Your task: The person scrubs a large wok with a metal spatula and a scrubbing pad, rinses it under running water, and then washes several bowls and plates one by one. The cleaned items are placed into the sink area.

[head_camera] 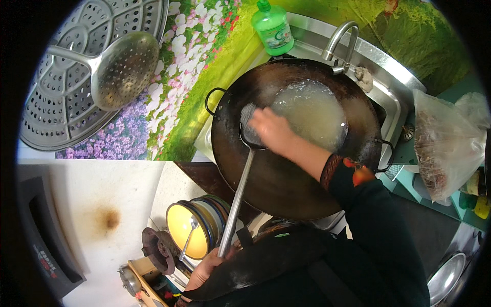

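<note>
My left hand [207, 266] grips the end of the long metal handle of a wok spatula [239, 199], low in the view by my body. The spatula's head lies over the left inner side of a large dark wok [291, 184]. On that head my right hand [272, 130] presses a grey wire scourer [249, 111]; the fingers are blurred and partly hide it. Cloudy water [310, 111] pools in the wok, just beyond my right hand. The wok has two loop handles and rests over a stainless steel sink [395, 99].
A faucet [351, 38] and a green detergent bottle [274, 30] stand behind the wok. At left, a perforated skimmer [126, 73] lies on a steamer rack [50, 119]. Stacked bowls [188, 226] holding a spoon are below left. A plastic bag [445, 142] sits at right.
</note>
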{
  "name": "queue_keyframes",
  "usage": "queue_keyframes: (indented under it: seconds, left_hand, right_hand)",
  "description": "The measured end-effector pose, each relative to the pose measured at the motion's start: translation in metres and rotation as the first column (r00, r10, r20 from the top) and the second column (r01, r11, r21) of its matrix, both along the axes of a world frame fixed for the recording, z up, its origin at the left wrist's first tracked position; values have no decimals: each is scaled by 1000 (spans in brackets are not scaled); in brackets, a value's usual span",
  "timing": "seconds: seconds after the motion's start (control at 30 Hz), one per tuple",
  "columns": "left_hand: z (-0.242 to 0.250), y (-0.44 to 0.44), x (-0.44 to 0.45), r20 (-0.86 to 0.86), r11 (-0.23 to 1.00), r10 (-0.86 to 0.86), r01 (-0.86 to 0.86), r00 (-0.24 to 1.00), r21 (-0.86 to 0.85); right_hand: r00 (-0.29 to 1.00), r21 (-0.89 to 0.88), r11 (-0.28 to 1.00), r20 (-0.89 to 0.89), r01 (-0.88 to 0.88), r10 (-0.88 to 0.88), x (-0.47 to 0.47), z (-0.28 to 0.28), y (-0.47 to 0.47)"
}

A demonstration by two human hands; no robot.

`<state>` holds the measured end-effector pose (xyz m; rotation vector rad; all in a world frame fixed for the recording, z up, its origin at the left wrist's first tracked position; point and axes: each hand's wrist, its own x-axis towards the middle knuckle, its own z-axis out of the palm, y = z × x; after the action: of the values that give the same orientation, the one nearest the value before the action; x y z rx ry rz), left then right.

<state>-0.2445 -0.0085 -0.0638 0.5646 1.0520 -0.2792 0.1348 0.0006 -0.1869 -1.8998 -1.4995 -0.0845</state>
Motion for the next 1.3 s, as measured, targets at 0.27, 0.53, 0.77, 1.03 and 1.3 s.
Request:
queue_keyframes:
  seconds: [0.27, 0.53, 0.77, 1.03, 1.3]
  left_hand:
    - [3, -5, 3, -208, 899, -188, 254, 960, 357]
    - [22, -4, 20, -502, 380, -375, 623, 779, 684]
    - [0, -18, 10, -780, 27, -220, 803, 585, 595]
    - [-9, -45, -2, -751, 274, -84, 740, 655, 615]
    - [-1, -55, 3, -677, 254, -9, 657, 736, 710]
  right_hand:
    - [863, -781, 596, -159, 188, -480, 114, -59, -41]
    - [824, -45, 992, -552, 118, -123, 112, 32, -66]
    - [950, -63, 985, -281, -161, 137, 7, 42, -50]
    - [842, -455, 853, -330, 254, -427, 85, -26, -69]
    - [915, -1, 943, -240, -334, 324, 10, 50, -25]
